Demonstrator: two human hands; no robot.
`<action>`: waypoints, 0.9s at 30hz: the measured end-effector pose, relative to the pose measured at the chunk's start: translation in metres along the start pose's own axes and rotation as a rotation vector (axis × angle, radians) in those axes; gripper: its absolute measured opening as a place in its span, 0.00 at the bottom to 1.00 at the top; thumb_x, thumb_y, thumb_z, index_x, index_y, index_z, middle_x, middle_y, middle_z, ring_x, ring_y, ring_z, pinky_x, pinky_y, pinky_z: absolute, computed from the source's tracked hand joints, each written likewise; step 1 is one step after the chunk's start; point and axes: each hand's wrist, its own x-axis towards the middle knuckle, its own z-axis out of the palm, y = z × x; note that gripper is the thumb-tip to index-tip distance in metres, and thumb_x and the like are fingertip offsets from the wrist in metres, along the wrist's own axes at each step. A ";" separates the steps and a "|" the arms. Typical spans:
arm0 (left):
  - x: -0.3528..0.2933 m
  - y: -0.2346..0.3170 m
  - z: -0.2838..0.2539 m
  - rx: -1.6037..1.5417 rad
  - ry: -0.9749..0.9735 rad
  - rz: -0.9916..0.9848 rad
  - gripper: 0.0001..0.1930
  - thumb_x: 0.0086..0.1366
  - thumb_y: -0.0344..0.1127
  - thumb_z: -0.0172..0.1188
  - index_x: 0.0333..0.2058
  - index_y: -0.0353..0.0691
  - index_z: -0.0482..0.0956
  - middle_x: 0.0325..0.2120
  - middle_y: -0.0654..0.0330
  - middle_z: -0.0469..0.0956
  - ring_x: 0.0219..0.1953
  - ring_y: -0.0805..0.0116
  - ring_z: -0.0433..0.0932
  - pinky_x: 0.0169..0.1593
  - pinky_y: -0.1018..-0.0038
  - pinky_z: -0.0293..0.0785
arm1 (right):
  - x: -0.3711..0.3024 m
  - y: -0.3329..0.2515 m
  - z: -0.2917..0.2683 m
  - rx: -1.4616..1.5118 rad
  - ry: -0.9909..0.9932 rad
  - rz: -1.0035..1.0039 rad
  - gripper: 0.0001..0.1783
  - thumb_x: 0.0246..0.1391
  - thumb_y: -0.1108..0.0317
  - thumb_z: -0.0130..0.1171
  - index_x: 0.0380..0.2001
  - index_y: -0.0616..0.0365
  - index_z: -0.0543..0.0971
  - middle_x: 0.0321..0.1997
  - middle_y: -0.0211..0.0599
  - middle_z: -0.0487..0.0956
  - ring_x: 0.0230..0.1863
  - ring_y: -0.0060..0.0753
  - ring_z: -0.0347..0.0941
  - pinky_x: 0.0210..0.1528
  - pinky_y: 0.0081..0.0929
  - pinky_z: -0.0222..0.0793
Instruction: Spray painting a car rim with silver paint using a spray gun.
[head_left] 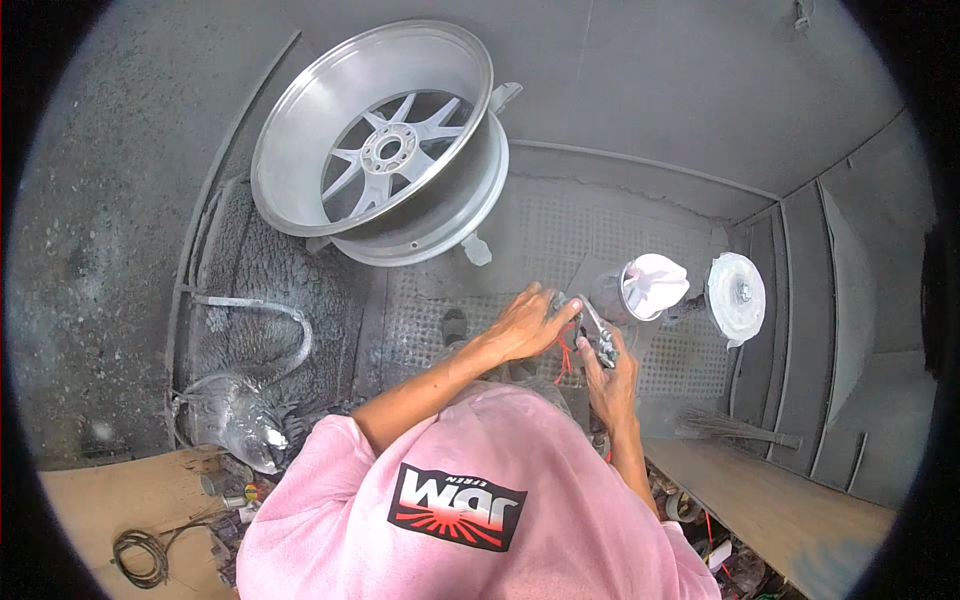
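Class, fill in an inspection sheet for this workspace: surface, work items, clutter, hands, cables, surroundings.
Surface: patterned floor, greyish and coated-looking.
Work items: silvery spoked wheel, tilted; metallic tool at the hands; open cup with a pale insert; whitish disc to its right.
Clutter: mixed small items at lower left; broom at right.
Hands: right hand grips the tool; left hand is at its other side, grip unclear.
Cables: dark coil on a brown board; red cord near the hands, ends unclear.
Surroundings: grey walls.
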 end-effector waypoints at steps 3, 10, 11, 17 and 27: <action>0.001 -0.011 0.005 0.007 -0.028 -0.059 0.46 0.68 0.71 0.45 0.55 0.23 0.74 0.52 0.28 0.70 0.60 0.34 0.69 0.64 0.50 0.64 | -0.005 0.000 -0.001 0.065 -0.048 0.089 0.20 0.62 0.66 0.62 0.55 0.60 0.77 0.42 0.53 0.84 0.40 0.46 0.82 0.43 0.38 0.74; 0.023 -0.025 -0.008 -0.065 -0.263 -0.122 0.44 0.66 0.72 0.48 0.55 0.30 0.78 0.54 0.35 0.69 0.62 0.41 0.66 0.64 0.54 0.64 | -0.007 0.013 0.003 -0.021 -0.091 -0.001 0.20 0.63 0.65 0.62 0.55 0.61 0.74 0.34 0.41 0.81 0.30 0.26 0.75 0.35 0.32 0.72; 0.019 -0.020 -0.008 -0.078 -0.241 -0.143 0.43 0.65 0.73 0.48 0.53 0.32 0.80 0.52 0.35 0.69 0.61 0.41 0.66 0.64 0.54 0.63 | -0.008 0.021 0.005 -0.047 -0.061 -0.096 0.20 0.63 0.65 0.62 0.55 0.61 0.74 0.34 0.40 0.81 0.31 0.26 0.75 0.35 0.32 0.72; 0.023 -0.020 0.009 -0.061 -0.201 -0.138 0.43 0.64 0.75 0.48 0.45 0.34 0.85 0.51 0.34 0.70 0.59 0.41 0.66 0.64 0.53 0.61 | -0.012 0.035 0.013 0.036 0.039 -0.064 0.16 0.63 0.65 0.62 0.50 0.61 0.75 0.33 0.37 0.80 0.31 0.28 0.74 0.35 0.31 0.71; 0.025 -0.018 -0.012 -0.068 -0.251 -0.142 0.49 0.62 0.79 0.46 0.52 0.30 0.81 0.58 0.33 0.67 0.63 0.42 0.64 0.67 0.54 0.59 | 0.001 0.019 0.010 0.013 0.019 0.013 0.15 0.63 0.65 0.62 0.49 0.60 0.75 0.30 0.33 0.78 0.30 0.22 0.71 0.32 0.27 0.69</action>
